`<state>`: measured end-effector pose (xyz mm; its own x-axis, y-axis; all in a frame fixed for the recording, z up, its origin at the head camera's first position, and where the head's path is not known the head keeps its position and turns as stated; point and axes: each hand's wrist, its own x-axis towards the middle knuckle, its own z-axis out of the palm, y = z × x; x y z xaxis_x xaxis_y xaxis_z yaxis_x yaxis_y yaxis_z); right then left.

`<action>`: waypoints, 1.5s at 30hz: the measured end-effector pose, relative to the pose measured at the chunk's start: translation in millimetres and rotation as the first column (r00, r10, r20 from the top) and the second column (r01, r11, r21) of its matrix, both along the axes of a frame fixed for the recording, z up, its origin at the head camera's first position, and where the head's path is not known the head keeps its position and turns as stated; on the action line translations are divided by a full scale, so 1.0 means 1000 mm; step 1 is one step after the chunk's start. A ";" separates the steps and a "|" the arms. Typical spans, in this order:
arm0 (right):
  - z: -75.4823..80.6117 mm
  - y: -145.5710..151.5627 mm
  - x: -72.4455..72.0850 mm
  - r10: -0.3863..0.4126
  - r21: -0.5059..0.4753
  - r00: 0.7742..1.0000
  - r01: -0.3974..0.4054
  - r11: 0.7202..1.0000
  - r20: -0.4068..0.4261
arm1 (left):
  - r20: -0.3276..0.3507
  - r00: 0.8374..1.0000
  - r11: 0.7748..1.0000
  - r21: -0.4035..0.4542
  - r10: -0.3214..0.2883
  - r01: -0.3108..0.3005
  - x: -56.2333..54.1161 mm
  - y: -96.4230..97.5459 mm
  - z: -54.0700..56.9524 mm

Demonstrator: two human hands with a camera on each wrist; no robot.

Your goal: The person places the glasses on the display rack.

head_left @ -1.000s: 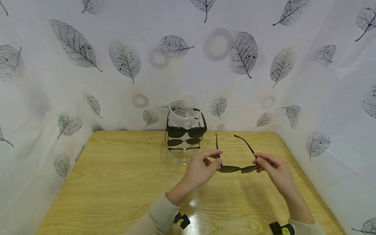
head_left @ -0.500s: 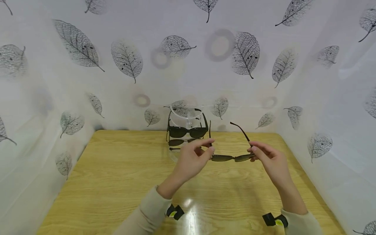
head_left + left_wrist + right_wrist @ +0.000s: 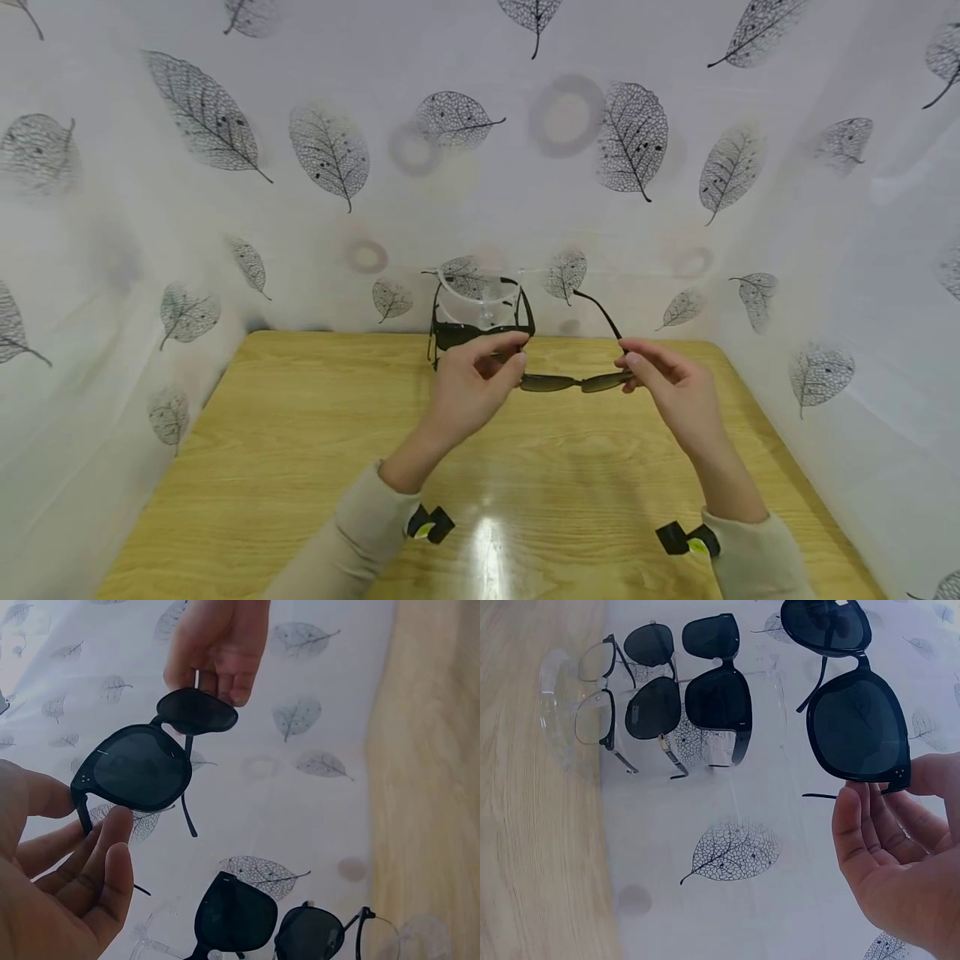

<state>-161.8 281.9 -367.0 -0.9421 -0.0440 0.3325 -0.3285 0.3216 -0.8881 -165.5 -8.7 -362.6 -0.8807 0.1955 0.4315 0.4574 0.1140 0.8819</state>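
Between my hands is a pair of black-framed sunglasses (image 3: 550,382), held above the table with its temples unfolded and pointing away from me. My left hand (image 3: 468,392) pinches the left end of the frame near the hinge. At the other end, the fingers and thumb of my right hand (image 3: 678,404) pinch the frame by its hinge. Both dark lenses show in the right wrist view. Close behind my left hand stands a clear display stand (image 3: 551,712), which carries thick black sunglasses (image 3: 718,705), thinner sunglasses (image 3: 652,709) and clear-lensed glasses (image 3: 594,718). In the head view my left hand hides its lower part.
The wooden table (image 3: 300,467) lies under both hands. A white curtain (image 3: 480,200) printed with leaves surrounds its back and sides. Each sleeve bears a small black wrist device, as on the right cuff (image 3: 687,540).
Both hands have carried the sunglasses leftward and up in the head view, toward the stand. My left hand now overlaps the stand's lower glasses. The grip looks the same.
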 end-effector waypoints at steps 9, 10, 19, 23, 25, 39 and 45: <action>0.003 -0.010 -0.009 0.028 -0.025 1.000 -0.027 0.999 0.010 | 0.019 0.999 1.000 0.005 0.026 -0.027 -0.007 -0.009 0.004; 0.004 -0.012 -0.011 0.030 -0.026 0.999 -0.029 0.999 0.014 | 0.021 0.999 0.999 0.004 0.034 -0.034 -0.007 -0.010 0.005; 0.011 -0.025 -0.020 0.064 -0.038 0.998 -0.064 0.997 0.000 | 0.010 0.999 0.999 0.003 0.054 -0.054 -0.010 -0.023 0.009; 0.013 -0.031 -0.023 0.067 -0.039 0.998 -0.067 0.997 -0.002 | 0.005 0.998 0.998 0.004 0.058 -0.058 -0.012 -0.028 0.011; 0.013 -0.034 -0.025 0.068 -0.040 0.998 -0.068 0.997 -0.006 | 0.002 0.998 0.998 0.005 0.067 -0.067 -0.014 -0.031 0.011; 0.014 -0.054 -0.042 0.088 -0.043 0.996 -0.089 0.995 -0.026 | 0.038 0.991 0.992 0.007 0.128 -0.128 -0.020 -0.048 0.014; 0.016 -0.061 -0.046 0.096 -0.045 0.995 -0.096 0.994 0.005 | 0.007 0.989 0.989 0.007 0.147 -0.147 -0.025 -0.055 0.012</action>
<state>-207.8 221.4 -351.2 -0.9365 -0.1198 0.3297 -0.3498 0.2488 -0.9032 -190.0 -63.5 -351.0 -0.9025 0.0605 0.4263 0.4301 0.1723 0.8862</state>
